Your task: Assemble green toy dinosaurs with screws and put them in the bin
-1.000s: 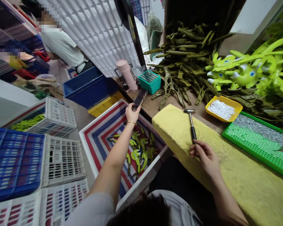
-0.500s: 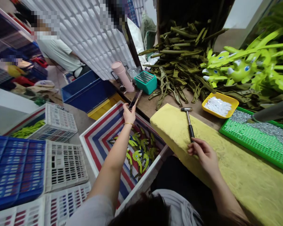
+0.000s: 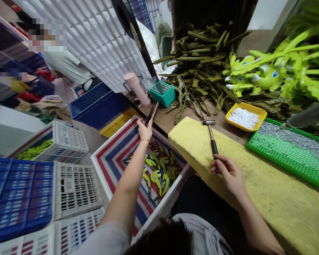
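Observation:
My left hand is stretched out over the far corner of a crate lined with striped cloth. Its fingers are closed around a dark phone, whose upper end is blurred out. My right hand rests at the near edge of a yellow foam-like block, fingers curled at the black handle end of a small hammer. The hammer's metal head points away from me over the block. Inside the lined crate lie several bright green dinosaur-like toy pieces with olive parts.
Olive plastic parts and green toy pieces are heaped behind the block. A yellow tray holds white pieces; a green basket holds small metal parts. A teal box and pink bottle stand by the phone. A person sits far left.
The view has shifted very slightly. Both hands keep their grips, the left on the phone and the right on the hammer.

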`<state>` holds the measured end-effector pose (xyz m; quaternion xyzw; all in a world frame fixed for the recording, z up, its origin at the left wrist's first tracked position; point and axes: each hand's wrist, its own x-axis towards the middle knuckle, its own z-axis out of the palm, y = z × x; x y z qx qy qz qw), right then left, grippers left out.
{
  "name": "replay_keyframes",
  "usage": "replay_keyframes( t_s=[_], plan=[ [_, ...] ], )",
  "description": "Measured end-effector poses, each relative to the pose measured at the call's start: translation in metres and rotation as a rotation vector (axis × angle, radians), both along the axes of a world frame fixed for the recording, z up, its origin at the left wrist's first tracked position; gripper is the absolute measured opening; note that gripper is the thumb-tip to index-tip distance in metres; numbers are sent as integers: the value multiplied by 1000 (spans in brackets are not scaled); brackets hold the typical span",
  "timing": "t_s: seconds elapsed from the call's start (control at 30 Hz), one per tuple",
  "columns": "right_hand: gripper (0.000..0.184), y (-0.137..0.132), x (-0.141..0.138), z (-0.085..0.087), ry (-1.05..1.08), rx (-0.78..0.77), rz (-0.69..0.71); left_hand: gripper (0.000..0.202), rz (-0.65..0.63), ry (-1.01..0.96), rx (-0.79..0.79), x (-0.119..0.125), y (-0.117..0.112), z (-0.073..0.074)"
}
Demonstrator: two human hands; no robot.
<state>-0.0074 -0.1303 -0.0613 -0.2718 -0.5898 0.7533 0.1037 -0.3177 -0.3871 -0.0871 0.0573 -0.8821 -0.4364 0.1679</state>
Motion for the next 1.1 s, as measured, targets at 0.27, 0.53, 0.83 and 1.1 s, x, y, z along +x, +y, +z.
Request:
replay_keyframes(
  t_s=[0.27, 0.53, 0.83, 1.1],
  plan=[
    [45, 0, 1, 1, -13, 3, -8, 41, 14, -14, 104, 0, 1, 4],
    [50, -1, -2, 3, 10, 13, 5, 40, -2, -210, 452, -1, 3, 23],
    [47, -4, -4, 2, 34, -23, 16, 39, -263, -588, 774, 50, -1, 51],
    [38, -6, -1, 0, 90, 113, 5, 44, -543, -791, 982, 148, 29, 49]
  ],
)
